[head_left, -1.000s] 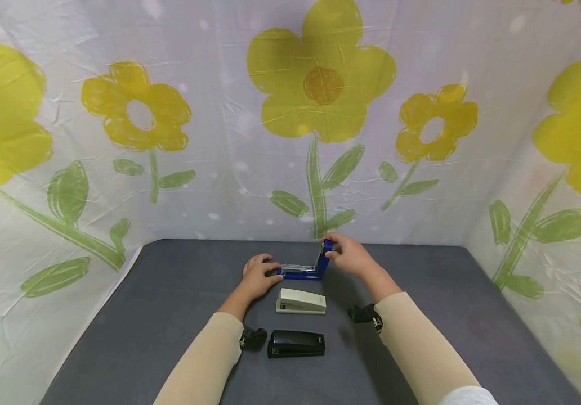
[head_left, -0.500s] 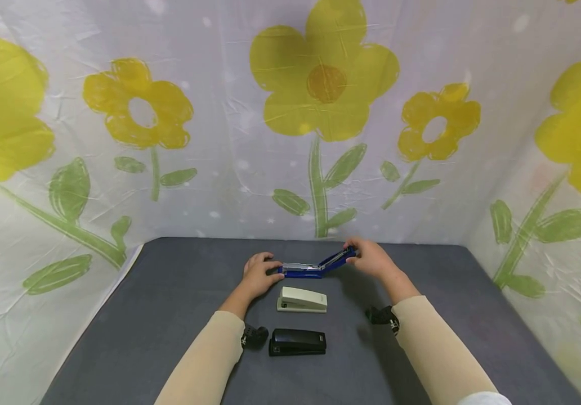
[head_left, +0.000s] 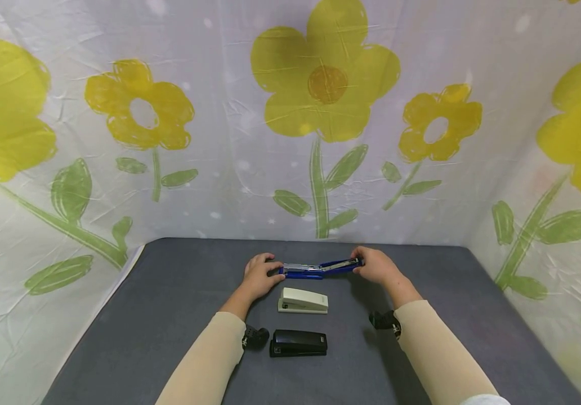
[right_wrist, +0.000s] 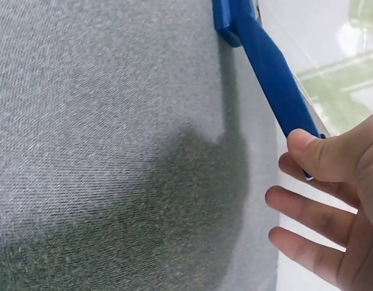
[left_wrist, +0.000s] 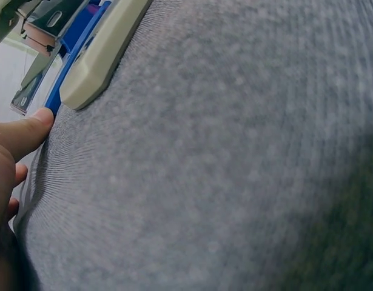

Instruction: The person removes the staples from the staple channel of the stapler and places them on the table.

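A blue stapler (head_left: 302,275) lies at the far side of the table, folded open so its top arm slants slightly upward to the right. My left hand (head_left: 259,274) holds the left end of its base, and the left wrist view shows the thumb (left_wrist: 36,124) on the tip of the blue base (left_wrist: 70,63). At the other end, my right hand (head_left: 378,266) pinches the tip of the blue top arm (right_wrist: 277,82) between thumb and index finger. In the right wrist view the remaining fingers (right_wrist: 310,212) are spread and off the stapler.
Nearer to me lies a cream stapler (head_left: 303,300), closed, and in front of that a closed black stapler (head_left: 298,343). A flower-printed cloth (head_left: 209,185) hangs behind the grey table (head_left: 169,315).
My right hand has swung the blue stapler's top arm from upright over to the right and down, nearly flat. My left hand has stayed at the base end.
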`<state>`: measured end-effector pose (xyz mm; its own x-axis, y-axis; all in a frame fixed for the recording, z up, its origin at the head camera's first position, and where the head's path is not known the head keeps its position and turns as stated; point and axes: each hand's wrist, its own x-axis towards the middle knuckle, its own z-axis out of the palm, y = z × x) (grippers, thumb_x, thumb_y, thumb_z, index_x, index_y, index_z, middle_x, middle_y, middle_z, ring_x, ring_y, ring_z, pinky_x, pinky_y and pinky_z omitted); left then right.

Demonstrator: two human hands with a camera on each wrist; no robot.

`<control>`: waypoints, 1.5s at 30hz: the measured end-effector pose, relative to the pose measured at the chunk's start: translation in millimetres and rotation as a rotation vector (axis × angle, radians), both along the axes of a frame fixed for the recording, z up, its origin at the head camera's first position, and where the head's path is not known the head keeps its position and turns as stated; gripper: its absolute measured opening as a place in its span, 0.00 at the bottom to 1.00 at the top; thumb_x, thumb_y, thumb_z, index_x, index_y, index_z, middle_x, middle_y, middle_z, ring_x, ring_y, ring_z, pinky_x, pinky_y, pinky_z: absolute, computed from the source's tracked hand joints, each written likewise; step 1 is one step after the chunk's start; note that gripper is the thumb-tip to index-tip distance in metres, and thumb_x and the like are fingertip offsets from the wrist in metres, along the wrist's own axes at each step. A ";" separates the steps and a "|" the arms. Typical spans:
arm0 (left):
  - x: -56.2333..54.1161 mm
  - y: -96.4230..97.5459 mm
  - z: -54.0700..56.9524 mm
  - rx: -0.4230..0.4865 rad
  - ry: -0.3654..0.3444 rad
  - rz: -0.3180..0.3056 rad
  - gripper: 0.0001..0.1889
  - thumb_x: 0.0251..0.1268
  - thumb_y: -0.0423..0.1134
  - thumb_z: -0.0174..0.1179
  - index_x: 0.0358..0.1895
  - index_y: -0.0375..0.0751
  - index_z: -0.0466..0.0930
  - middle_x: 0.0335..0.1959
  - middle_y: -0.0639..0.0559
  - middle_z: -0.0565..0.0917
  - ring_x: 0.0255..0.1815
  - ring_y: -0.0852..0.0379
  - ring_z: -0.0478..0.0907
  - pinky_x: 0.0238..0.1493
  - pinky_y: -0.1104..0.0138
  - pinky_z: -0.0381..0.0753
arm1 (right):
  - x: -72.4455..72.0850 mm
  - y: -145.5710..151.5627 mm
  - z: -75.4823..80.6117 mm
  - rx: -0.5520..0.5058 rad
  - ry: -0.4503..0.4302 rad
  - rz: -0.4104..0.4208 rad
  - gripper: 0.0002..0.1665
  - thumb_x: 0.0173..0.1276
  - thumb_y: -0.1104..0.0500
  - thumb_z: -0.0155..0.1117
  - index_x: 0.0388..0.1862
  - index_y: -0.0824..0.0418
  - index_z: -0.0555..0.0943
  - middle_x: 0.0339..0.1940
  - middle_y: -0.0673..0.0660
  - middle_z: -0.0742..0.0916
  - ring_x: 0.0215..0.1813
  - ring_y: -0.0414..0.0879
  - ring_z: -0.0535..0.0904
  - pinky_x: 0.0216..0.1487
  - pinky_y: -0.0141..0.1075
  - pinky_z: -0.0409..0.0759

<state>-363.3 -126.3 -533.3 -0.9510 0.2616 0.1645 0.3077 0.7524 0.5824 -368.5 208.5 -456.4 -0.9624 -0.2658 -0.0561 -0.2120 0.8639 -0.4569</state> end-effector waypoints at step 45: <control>-2.3 -1.6 -7.0 0.000 0.013 0.002 0.20 0.72 0.46 0.66 0.63 0.44 0.84 0.72 0.39 0.69 0.76 0.36 0.57 0.75 0.41 0.48 | 2.8 -96.2 -11.5 0.086 0.118 0.196 0.09 0.75 0.61 0.66 0.47 0.60 0.91 0.65 0.63 0.78 0.66 0.60 0.75 0.63 0.54 0.75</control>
